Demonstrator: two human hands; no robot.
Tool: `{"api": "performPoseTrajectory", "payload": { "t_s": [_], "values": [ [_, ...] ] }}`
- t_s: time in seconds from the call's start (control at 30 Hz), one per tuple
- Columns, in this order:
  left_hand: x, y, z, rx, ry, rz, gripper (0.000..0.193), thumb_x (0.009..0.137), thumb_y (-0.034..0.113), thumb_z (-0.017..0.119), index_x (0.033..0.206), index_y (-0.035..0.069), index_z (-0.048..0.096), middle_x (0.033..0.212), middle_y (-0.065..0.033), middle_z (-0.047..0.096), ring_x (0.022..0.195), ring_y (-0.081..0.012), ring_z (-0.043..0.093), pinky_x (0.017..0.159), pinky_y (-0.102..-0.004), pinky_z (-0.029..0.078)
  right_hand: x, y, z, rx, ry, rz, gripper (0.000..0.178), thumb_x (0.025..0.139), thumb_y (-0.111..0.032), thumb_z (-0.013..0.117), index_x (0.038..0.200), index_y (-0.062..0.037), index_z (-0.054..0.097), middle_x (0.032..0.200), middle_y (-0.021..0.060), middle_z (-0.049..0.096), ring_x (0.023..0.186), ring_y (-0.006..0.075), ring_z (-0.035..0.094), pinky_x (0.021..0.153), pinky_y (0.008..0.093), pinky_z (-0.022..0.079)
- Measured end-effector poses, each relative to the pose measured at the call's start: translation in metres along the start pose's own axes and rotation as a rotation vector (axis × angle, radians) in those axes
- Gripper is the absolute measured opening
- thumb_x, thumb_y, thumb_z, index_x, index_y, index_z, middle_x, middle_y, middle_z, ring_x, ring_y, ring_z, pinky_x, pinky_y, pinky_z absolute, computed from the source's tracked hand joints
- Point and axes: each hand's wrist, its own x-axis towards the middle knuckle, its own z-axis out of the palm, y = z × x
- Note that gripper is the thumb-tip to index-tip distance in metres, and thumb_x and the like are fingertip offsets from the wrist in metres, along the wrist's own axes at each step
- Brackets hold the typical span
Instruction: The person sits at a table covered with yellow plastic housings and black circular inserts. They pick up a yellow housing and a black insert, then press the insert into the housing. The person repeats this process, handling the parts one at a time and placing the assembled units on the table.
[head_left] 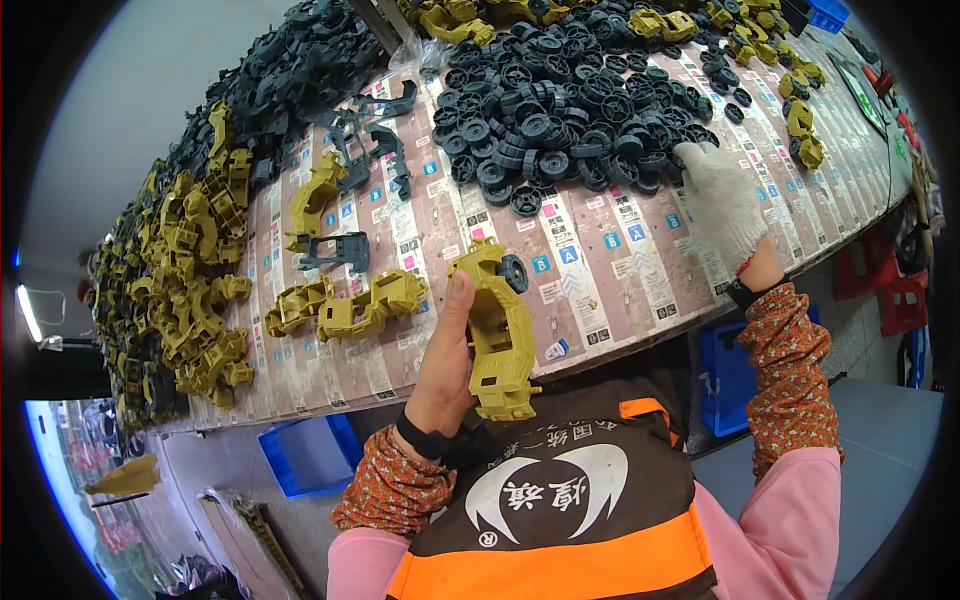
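Observation:
My bare left hand (447, 345) grips an olive-yellow plastic toy car body (497, 345) at the table's front edge, thumb along its side. A dark wheel (514, 272) sits on the body's upper right side. My right hand (725, 200), in a white glove, is at the right edge of a large heap of dark toy wheels (570, 100). Its fingers are curled at the wheels, and whatever they hold is hidden. Left of my left hand lie more yellow bodies (372, 305) and a dark frame-shaped part (337, 250).
Piled yellow bodies (190, 290) line the table's left side, with dark plastic parts (290, 75) heaped behind. More yellow parts (800, 120) lie at the far right. Below the table edge are blue bins (312, 455) and a red stool (900, 300).

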Motion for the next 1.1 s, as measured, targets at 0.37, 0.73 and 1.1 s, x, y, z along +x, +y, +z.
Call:
{"api": "performPoseTrajectory", "payload": {
  "t_s": [0.37, 0.73, 1.1],
  "values": [
    [0.008, -0.001, 0.002, -0.110, 0.000, 0.089, 0.060, 0.105, 0.062, 0.061, 0.140, 0.013, 0.058, 0.107, -0.0044, 0.071, 0.091, -0.0162, 0.074, 0.073, -0.0351, 0.066, -0.027, -0.063, -0.022, -0.072, -0.079, -0.072, 0.015, 0.095, -0.005, 0.068, 0.109, -0.0046, 0.064, 0.105, 0.0167, 0.066, 0.093, 0.0372, 0.069, 0.080, 0.0470, 0.057],
    [0.007, -0.006, -0.007, -0.142, -0.003, 0.102, 0.054, 0.106, 0.058, 0.062, 0.135, 0.013, 0.061, 0.111, -0.0045, 0.073, 0.096, -0.0188, 0.077, 0.081, -0.0368, 0.067, -0.027, -0.068, -0.026, 0.228, -0.076, -0.015, 0.030, 0.088, -0.008, 0.073, 0.115, -0.0056, 0.062, 0.106, 0.0200, 0.066, 0.100, 0.0417, 0.068, 0.085, 0.0502, 0.056],
    [0.004, -0.005, -0.010, -0.147, 0.039, 0.122, 0.058, 0.105, 0.064, 0.060, 0.131, 0.012, 0.062, 0.108, -0.0039, 0.071, 0.092, -0.0160, 0.074, 0.079, -0.0348, 0.065, -0.040, -0.097, -0.059, 0.667, -0.239, 0.118, 0.043, 0.089, -0.011, 0.074, 0.130, -0.0047, 0.062, 0.106, 0.0193, 0.070, 0.096, 0.0340, 0.072, 0.085, 0.0407, 0.058]
  ]
}}
